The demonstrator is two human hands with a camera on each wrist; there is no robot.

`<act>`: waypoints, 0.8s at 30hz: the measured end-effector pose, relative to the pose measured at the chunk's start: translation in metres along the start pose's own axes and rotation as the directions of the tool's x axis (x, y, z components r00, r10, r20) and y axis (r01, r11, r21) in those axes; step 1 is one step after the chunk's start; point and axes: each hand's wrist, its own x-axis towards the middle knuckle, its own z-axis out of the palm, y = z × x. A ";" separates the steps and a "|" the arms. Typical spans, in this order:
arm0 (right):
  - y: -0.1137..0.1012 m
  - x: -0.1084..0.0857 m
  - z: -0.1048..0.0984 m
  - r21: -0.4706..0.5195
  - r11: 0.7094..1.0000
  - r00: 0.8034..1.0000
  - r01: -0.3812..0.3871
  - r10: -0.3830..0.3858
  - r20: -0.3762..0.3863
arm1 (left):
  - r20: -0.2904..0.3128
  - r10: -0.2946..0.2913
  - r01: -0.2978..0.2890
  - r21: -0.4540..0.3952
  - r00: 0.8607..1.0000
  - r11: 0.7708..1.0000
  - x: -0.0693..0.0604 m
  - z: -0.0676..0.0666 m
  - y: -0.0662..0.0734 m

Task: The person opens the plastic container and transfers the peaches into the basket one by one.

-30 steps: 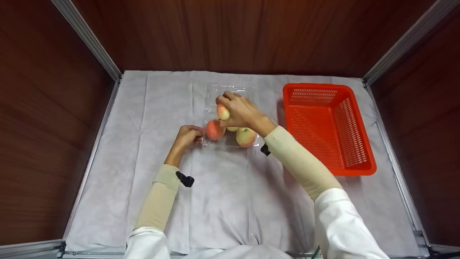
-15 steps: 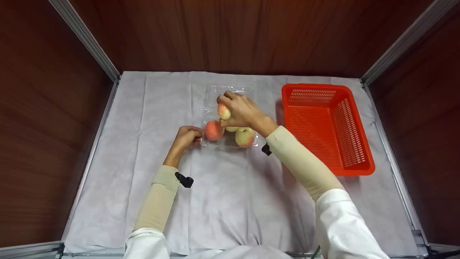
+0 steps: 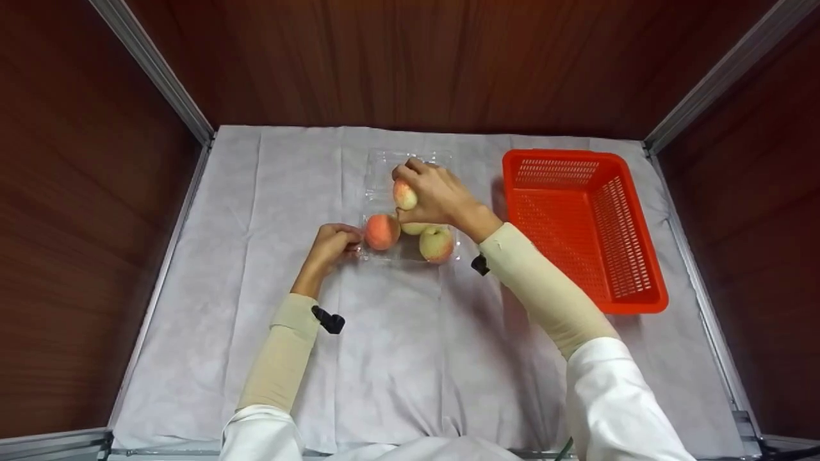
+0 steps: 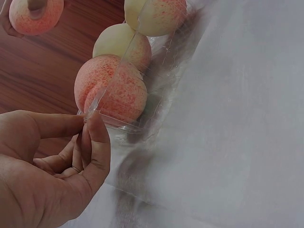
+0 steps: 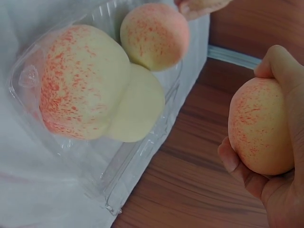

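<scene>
My left hand pinches the left edge of a clear plastic clamshell box between thumb and fingertip. A pinkish-red peach sits in the box beside that hand. Two paler peaches share the box: a yellow-green one at front right, and another partly covered by my right arm in the head view. Above the box, my right hand grips a yellow and pink peach, thumb and fingers curled round it. Behind, the box's clear lid lies folded back, partly hidden by the right hand.
A red plastic basket with slotted sides stands to the right, nothing visible inside. Grey-white cloth covers the table. Dark wood panels with metal edge strips enclose the back and sides.
The right hand has shifted slightly to the right with its peach, away from the red peach. The left hand keeps its place on the box edge.
</scene>
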 end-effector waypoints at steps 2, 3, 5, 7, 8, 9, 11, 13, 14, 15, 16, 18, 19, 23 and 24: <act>0.001 0.000 0.000 -0.002 1.000 1.000 0.003 -0.003 -0.006 | -0.001 -0.003 0.003 0.002 1.000 1.000 0.000 0.000 0.000; 0.001 -0.001 0.000 -0.003 1.000 1.000 0.003 -0.003 -0.008 | -0.001 -0.006 0.006 0.001 1.000 1.000 0.000 0.000 0.000; 0.002 -0.001 -0.001 -0.002 1.000 1.000 0.003 -0.003 -0.013 | -0.003 -0.009 0.009 -0.002 1.000 1.000 0.000 0.000 0.000; 0.002 -0.001 -0.001 0.000 1.000 1.000 0.003 -0.003 -0.015 | -0.004 -0.010 0.010 -0.002 1.000 1.000 0.000 0.000 0.000; 0.003 -0.002 -0.002 0.001 1.000 1.000 0.002 -0.002 -0.016 | -0.004 -0.008 0.008 -0.002 1.000 1.000 0.001 0.000 0.000; 0.003 -0.002 -0.002 0.000 1.000 1.000 0.002 -0.002 -0.016 | -0.005 -0.007 0.006 -0.002 1.000 1.000 0.001 0.000 0.001; 0.003 -0.002 -0.004 -0.002 1.000 1.000 0.003 -0.003 -0.016 | -0.005 -0.002 0.002 0.000 1.000 1.000 0.000 0.000 0.001; 0.004 -0.003 -0.006 -0.006 1.000 1.000 0.004 -0.004 -0.014 | -0.003 -0.002 0.002 0.009 1.000 1.000 0.000 0.000 0.001; 0.004 -0.003 -0.006 -0.007 1.000 1.000 0.005 -0.005 -0.014 | -0.002 -0.002 0.002 0.013 1.000 1.000 -0.001 0.000 0.001; 0.004 -0.003 -0.007 -0.010 1.000 1.000 0.005 -0.006 -0.013 | -0.003 -0.003 0.003 0.017 1.000 1.000 -0.001 0.000 0.001; 0.005 -0.004 -0.008 -0.011 1.000 1.000 0.005 -0.005 -0.014 | 0.000 -0.004 0.004 0.020 1.000 1.000 -0.001 0.000 0.001; 0.006 -0.005 -0.009 -0.017 1.000 1.000 0.002 -0.003 -0.018 | 0.000 -0.003 0.004 0.027 1.000 1.000 -0.001 0.001 0.001; 0.007 -0.006 -0.010 -0.020 1.000 1.000 0.000 -0.001 -0.020 | -0.001 -0.004 0.004 0.026 1.000 1.000 -0.001 0.001 0.001; 0.010 -0.006 -0.013 -0.028 1.000 1.000 -0.011 0.011 -0.020 | -0.006 -0.002 0.002 0.020 1.000 1.000 -0.001 0.001 0.002; 0.010 -0.006 -0.014 -0.029 0.999 1.000 -0.016 0.016 -0.017 | -0.007 -0.003 0.003 0.017 1.000 1.000 -0.001 0.001 0.002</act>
